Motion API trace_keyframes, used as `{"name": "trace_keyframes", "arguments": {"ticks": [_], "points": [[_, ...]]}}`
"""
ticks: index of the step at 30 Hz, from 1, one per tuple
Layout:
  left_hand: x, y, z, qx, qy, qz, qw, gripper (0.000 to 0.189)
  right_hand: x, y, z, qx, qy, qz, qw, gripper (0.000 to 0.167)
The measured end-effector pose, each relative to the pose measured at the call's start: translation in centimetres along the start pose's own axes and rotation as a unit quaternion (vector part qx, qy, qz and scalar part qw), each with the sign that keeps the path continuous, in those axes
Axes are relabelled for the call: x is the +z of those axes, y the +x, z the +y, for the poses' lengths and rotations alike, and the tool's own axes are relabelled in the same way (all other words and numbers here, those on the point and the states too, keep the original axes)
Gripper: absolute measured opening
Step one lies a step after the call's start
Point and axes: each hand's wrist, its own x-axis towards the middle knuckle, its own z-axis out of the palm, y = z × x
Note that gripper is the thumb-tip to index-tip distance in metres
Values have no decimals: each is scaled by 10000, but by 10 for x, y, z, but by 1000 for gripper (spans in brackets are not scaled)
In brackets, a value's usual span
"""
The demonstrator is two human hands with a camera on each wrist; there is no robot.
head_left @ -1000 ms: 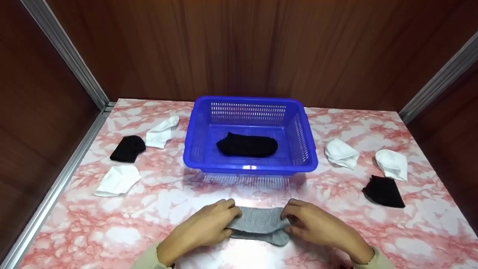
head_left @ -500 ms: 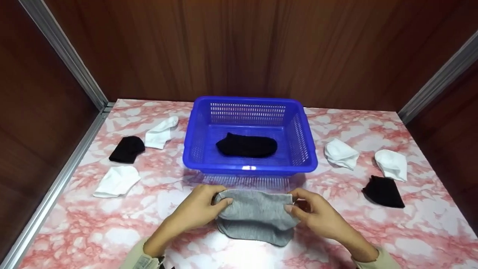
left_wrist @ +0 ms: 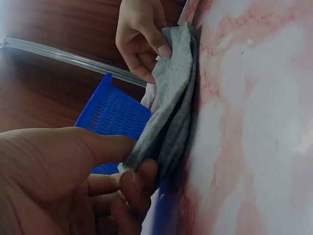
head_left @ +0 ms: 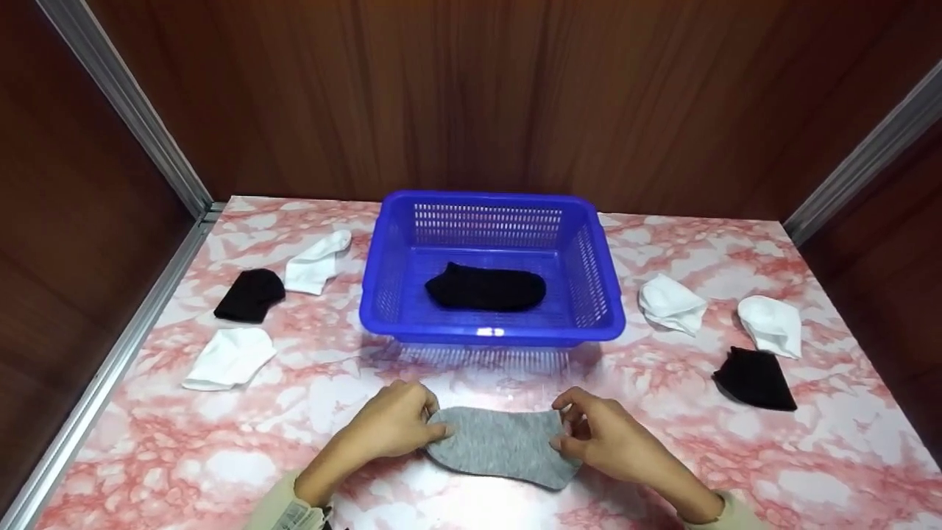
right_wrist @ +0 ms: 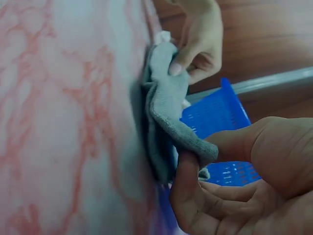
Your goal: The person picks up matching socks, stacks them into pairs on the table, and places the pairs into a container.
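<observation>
Two grey socks (head_left: 497, 445) lie one over the other at the table's front middle; the wrist views show two separate layers. My left hand (head_left: 394, 423) pinches the upper sock's left end between thumb and fingers. At the right end, my right hand (head_left: 607, 434) pinches the same sock (right_wrist: 168, 100). In the left wrist view the upper layer (left_wrist: 171, 73) stands slightly off the lower one near my left fingers. Behind the hands is a blue plastic basket (head_left: 493, 333) with black socks (head_left: 486, 287) lying flat inside; how many cannot be told.
On the left of the marbled table (head_left: 309, 397) lie a white sock (head_left: 318, 263), a black sock (head_left: 250, 294) and another white sock (head_left: 229, 358). To the right are two white socks (head_left: 671, 303) (head_left: 771, 324) and a black sock (head_left: 756, 377). Wooden panels (head_left: 486, 96) enclose the back and sides.
Both hands lifted the upper grey sock forward and upward, spreading it, then lowered it back over the lower one. The two now line up more closely. Basket and other socks stayed put.
</observation>
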Motion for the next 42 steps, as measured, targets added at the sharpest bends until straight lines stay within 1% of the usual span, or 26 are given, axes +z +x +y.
{"name": "trace_keyframes", "arguments": {"ticks": [2, 3, 5, 7, 10, 13, 16, 19, 21, 23, 25, 26, 28, 30, 32, 37, 42], "points": [[1, -1, 0, -89, 188, 90, 9997, 31, 2, 1, 0, 10, -247, 108, 9996, 35], [2, -1, 0, -126, 258, 145, 9995, 29, 4, 1, -1, 36, -371, 180, 9991, 34], [3, -2, 1, -164, 371, 246, 9989, 33, 6, 1, -2, 62, -680, 382, 9969, 32], [3, -3, 1, -160, 430, 266, 9986, 36, 9, 0, -3, 106, -972, 597, 9934, 30], [4, -4, 4, -139, 406, 175, 9989, 31, 12, -2, -5, 164, -1369, 762, 9875, 29], [4, -4, 5, -72, 158, -52, 9998, 25, 14, -4, -7, 203, -1414, 701, 9873, 30], [1, -3, 5, -13, -425, -320, 9986, 22, 14, -3, -9, 197, -1031, 549, 9930, 28], [-2, -2, 4, -37, -1155, -519, 9919, 18, 11, -1, -7, 199, -407, 438, 9980, 26], [-3, 0, 4, -58, -1475, -550, 9875, 19, 8, 0, -6, 221, -87, 420, 9988, 28], [-4, 1, 3, -22, -1612, -507, 9856, 19, 5, 1, -2, 266, 132, 454, 9985, 35], [-3, 2, 2, 20, -1644, -439, 9854, 19, 2, 3, 2, 308, 317, 437, 9981, 43], [-3, 3, 1, 57, -1626, -394, 9859, 18, 1, 4, 4, 334, 398, 399, 9979, 43], [-2, 3, 0, 100, -1604, -315, 9865, 15, -1, 6, 8, 343, 587, 270, 9973, 36], [0, 4, -3, 52, -1674, -283, 9855, 14, -2, 7, 12, 337, 767, 163, 9964, 27], [1, 6, -5, -46, -1729, -269, 9846, 16, -3, 8, 15, 334, 880, 111, 9955, 22], [1, 8, -7, -295, -1936, -238, 9803, 21, -6, 10, 20, 442, 1249, 81, 9912, 27], [1, 8, -9, -376, -2167, -202, 9753, 19, -10, 10, 21, 699, 1540, 70, 9856, 31]]}}
